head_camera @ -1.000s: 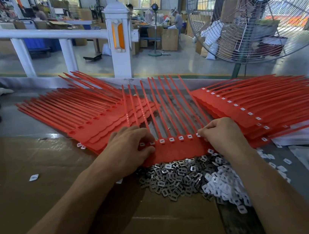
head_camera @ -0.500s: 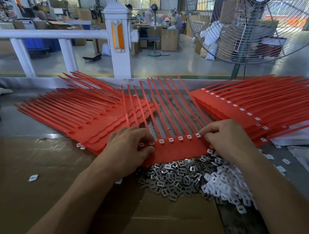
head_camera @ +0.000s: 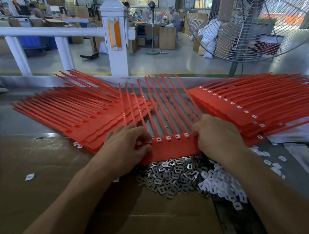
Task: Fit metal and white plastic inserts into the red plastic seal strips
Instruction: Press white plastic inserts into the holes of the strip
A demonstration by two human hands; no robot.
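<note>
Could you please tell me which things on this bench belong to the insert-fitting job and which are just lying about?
Part of the job:
- red plastic seal strip sheet, held by left hand and right hand
- heap of grey metal inserts
- heap of white plastic inserts
- stacks of red strips either side

Lying about:
- large wire-caged fan
- stray white insert on brown cardboard

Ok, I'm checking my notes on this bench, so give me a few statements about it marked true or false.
1. Both hands rest on the red strip sheet in the middle. True.
2. The metal inserts lie left of the white inserts. True.
3. The stack on the right has empty sockets. False: white inserts show in them.
4. The fan stands on the left. False: it stands on the right.
</note>
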